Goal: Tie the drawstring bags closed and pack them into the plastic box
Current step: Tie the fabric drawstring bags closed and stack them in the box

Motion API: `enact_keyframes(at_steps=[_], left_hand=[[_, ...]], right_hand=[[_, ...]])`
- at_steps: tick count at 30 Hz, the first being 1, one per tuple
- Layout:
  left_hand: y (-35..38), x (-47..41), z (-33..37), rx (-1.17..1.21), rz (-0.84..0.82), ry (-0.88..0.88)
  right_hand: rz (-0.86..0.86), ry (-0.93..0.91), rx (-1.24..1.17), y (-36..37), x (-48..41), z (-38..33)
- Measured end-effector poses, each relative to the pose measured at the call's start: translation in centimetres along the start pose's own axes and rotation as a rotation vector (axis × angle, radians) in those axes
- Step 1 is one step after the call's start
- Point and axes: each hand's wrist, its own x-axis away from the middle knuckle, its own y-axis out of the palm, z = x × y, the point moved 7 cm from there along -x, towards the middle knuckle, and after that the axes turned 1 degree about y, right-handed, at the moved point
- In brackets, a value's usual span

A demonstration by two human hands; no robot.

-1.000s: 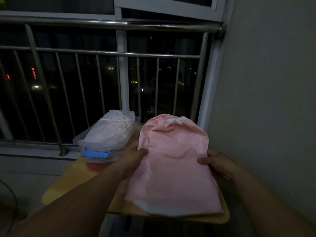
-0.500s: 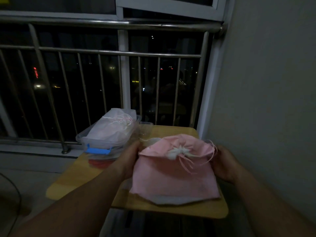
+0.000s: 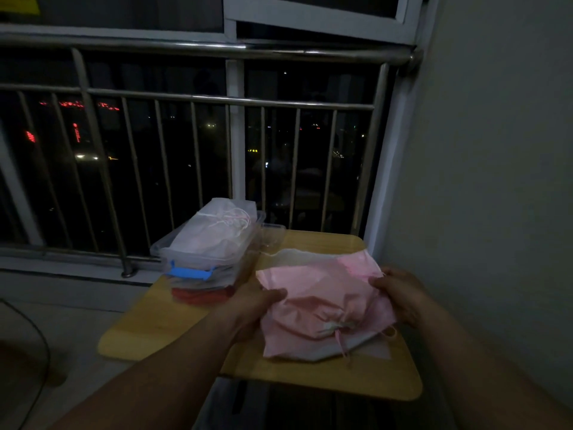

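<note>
A pink drawstring bag lies folded over on the small wooden table, its gathered, tied mouth and cords pointing toward me at the front. My left hand grips the bag's left edge. My right hand grips its right edge. Another pale bag lies under it, its edge showing at the back. The clear plastic box with a blue latch stands at the table's left rear, with a whitish drawstring bag heaped on top and red fabric low inside.
A steel railing and a dark window run behind the table. A grey wall stands close on the right. The floor lies to the left, with a dark cable across it.
The pink bag was held flat with its tied mouth away from me; both hands have folded it over, so the tied mouth now points toward me, low on the table.
</note>
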Motion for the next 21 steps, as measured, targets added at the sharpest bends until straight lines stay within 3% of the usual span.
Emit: enact_keyframes(at_steps=[5,13,16,21], left_hand=[[-1.1,-1.0,0.9,-0.043,0.118,0.13],[-0.3,2.8,8.8,-0.135,0.31,0.433],[-2.3,3.8,12.4,-0.108,0.423,0.538],[-9.5,3.2,16.1,-0.067,0.69,0.541]], right_hand=[[-0.154,0.051,0.071,0.9,1.2,0.5],[0.064,-0.235,0.172,1.3,-1.9,-5.9],[0.05,-0.305,0.213,4.5,-3.1,-10.6],[-0.119,-0.468,0.227,14.7,-2.8,-17.6]])
